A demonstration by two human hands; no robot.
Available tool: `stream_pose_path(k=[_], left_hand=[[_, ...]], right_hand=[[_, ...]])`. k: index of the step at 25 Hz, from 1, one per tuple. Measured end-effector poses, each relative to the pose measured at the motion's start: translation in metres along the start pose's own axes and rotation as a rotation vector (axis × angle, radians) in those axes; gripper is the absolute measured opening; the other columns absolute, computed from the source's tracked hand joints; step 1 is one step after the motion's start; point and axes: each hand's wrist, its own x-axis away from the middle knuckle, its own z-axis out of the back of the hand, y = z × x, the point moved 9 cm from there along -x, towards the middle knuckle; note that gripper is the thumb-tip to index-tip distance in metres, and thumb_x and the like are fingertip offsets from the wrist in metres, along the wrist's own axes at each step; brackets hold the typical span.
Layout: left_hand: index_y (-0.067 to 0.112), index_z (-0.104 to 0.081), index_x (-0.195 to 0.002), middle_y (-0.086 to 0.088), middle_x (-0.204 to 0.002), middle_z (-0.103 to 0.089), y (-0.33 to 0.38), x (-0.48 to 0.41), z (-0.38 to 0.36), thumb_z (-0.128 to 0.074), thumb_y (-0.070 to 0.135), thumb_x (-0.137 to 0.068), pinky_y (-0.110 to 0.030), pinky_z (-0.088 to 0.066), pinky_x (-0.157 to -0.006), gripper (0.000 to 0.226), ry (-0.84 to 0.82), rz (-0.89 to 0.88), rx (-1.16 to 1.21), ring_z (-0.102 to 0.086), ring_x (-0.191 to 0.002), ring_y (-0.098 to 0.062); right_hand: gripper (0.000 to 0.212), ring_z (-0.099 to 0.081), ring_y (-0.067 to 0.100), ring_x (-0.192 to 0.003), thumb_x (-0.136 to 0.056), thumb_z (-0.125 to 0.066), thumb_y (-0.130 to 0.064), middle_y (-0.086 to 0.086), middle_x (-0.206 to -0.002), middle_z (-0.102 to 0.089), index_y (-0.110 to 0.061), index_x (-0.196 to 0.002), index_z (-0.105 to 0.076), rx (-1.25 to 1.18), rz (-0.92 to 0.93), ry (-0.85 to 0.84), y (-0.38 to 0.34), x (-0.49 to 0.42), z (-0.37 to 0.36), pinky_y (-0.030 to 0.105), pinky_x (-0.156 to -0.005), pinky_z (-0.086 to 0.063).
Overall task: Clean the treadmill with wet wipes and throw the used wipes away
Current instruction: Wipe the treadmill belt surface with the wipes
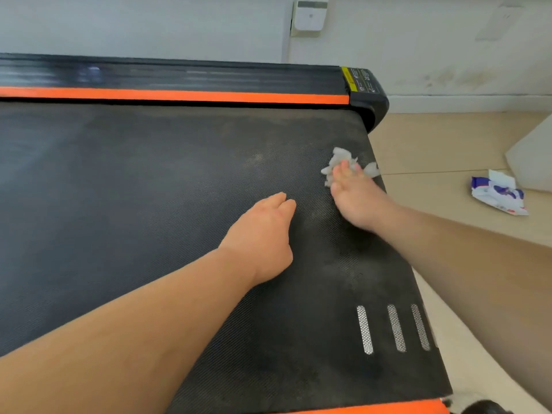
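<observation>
A treadmill with a black textured belt [149, 204] and orange side rails fills most of the view. My right hand [355, 198] presses a crumpled white wet wipe [339, 158] flat against the belt near its right end, fingers stretched over the wipe. My left hand [263, 237] rests on the belt's middle with its fingers loosely curled under and nothing in it. The belt looks dusty and streaked around both hands.
A white and blue pack of wet wipes [498, 194] lies on the beige tiled floor to the right of the treadmill. A white object [531, 156] sits behind it. A pale wall with a white box [310, 14] runs behind the treadmill.
</observation>
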Motion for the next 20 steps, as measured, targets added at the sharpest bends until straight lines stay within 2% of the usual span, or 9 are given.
stream_pose_path(k=[1, 4, 5, 8, 10, 12, 15, 18, 20], left_hand=[[0.012, -0.044, -0.143, -0.002, -0.153, -0.037, -0.003, -0.010, -0.001, -0.048, 0.006, -0.093, -0.033, -0.033, -0.113, 0.051, 0.016, 0.004, 0.004, -0.034, -0.142, -0.021], [0.011, -0.046, -0.142, -0.003, -0.152, -0.038, -0.007, -0.025, -0.003, -0.046, 0.006, -0.094, -0.028, -0.025, -0.118, 0.049, 0.056, 0.010, 0.035, -0.031, -0.144, -0.021], [0.010, -0.046, -0.144, -0.004, -0.154, -0.037, -0.005, -0.027, -0.005, -0.046, 0.005, -0.093, -0.028, -0.017, -0.122, 0.051, 0.070, -0.001, 0.023, -0.026, -0.148, -0.021], [0.008, -0.041, -0.148, -0.008, -0.160, -0.031, -0.009, -0.029, 0.007, -0.046, 0.001, -0.088, -0.030, -0.005, -0.126, 0.061, 0.185, 0.085, -0.016, -0.014, -0.155, -0.026], [0.009, -0.031, -0.155, -0.008, -0.167, -0.016, -0.005, -0.029, 0.011, -0.047, 0.003, -0.089, -0.032, -0.002, -0.127, 0.069, 0.191, 0.132, -0.014, -0.003, -0.157, -0.025], [0.010, -0.030, -0.155, -0.008, -0.168, -0.014, 0.012, -0.017, 0.013, -0.047, 0.005, -0.090, -0.033, -0.005, -0.127, 0.067, 0.167, 0.129, -0.064, -0.005, -0.157, -0.024], [0.010, -0.041, -0.144, -0.006, -0.157, -0.030, 0.040, 0.014, 0.012, -0.045, 0.006, -0.090, -0.027, -0.022, -0.116, 0.054, 0.074, 0.224, -0.062, -0.025, -0.147, -0.022], [0.015, -0.040, -0.145, -0.001, -0.155, -0.032, 0.084, 0.037, 0.005, -0.045, 0.008, -0.090, -0.035, -0.036, -0.113, 0.056, -0.040, 0.217, -0.077, -0.032, -0.145, -0.019], [0.017, -0.043, -0.144, -0.001, -0.151, -0.037, 0.106, 0.041, 0.005, -0.049, 0.009, -0.088, -0.039, -0.042, -0.110, 0.057, -0.030, 0.184, -0.036, -0.037, -0.142, -0.021]], right_hand=[[0.050, -0.014, 0.037, -0.153, -0.107, -0.021, -0.011, 0.025, -0.162, -0.020, 0.007, -0.154, -0.026, -0.061, -0.025, 0.017, 0.001, -0.023, 0.005, 0.046, -0.126, -0.008], [0.057, -0.024, 0.047, -0.147, -0.101, -0.014, -0.011, 0.035, -0.154, -0.030, 0.015, -0.147, -0.035, 0.004, 0.151, -0.027, -0.019, -0.033, 0.002, 0.057, -0.123, -0.016], [0.056, -0.022, 0.042, -0.150, -0.103, -0.018, -0.014, 0.031, -0.159, -0.027, 0.011, -0.151, -0.032, 0.048, 0.213, -0.053, -0.018, -0.014, -0.001, 0.053, -0.125, -0.014], [0.062, -0.008, 0.018, -0.156, -0.103, -0.026, -0.032, 0.008, -0.166, -0.024, -0.002, -0.157, -0.030, 0.095, 0.633, -0.224, -0.035, 0.088, -0.013, 0.029, -0.127, 0.001], [0.068, 0.010, 0.006, -0.155, -0.100, -0.015, -0.043, -0.006, -0.169, -0.008, -0.013, -0.160, -0.023, 0.213, 0.809, -0.425, -0.022, 0.129, -0.024, 0.025, -0.126, 0.006], [0.065, 0.015, 0.003, -0.154, -0.102, -0.014, -0.042, -0.009, -0.169, -0.003, -0.017, -0.162, -0.018, 0.337, 0.933, -0.451, -0.012, 0.139, -0.026, 0.026, -0.126, 0.006], [0.055, 0.007, 0.006, -0.155, -0.108, -0.031, -0.029, -0.009, -0.168, -0.005, -0.017, -0.161, -0.021, 0.210, 0.879, -0.451, -0.018, 0.123, -0.025, 0.023, -0.125, 0.006], [0.056, 0.000, 0.018, -0.158, -0.109, -0.035, -0.021, 0.001, -0.171, -0.006, -0.015, -0.162, -0.020, 0.045, 0.426, -0.258, 0.002, 0.096, -0.013, 0.032, -0.127, 0.000], [0.056, -0.001, 0.022, -0.157, -0.108, -0.034, -0.020, 0.006, -0.171, -0.007, -0.012, -0.162, -0.019, 0.043, 0.322, -0.265, 0.001, 0.105, -0.015, 0.036, -0.126, -0.003]])
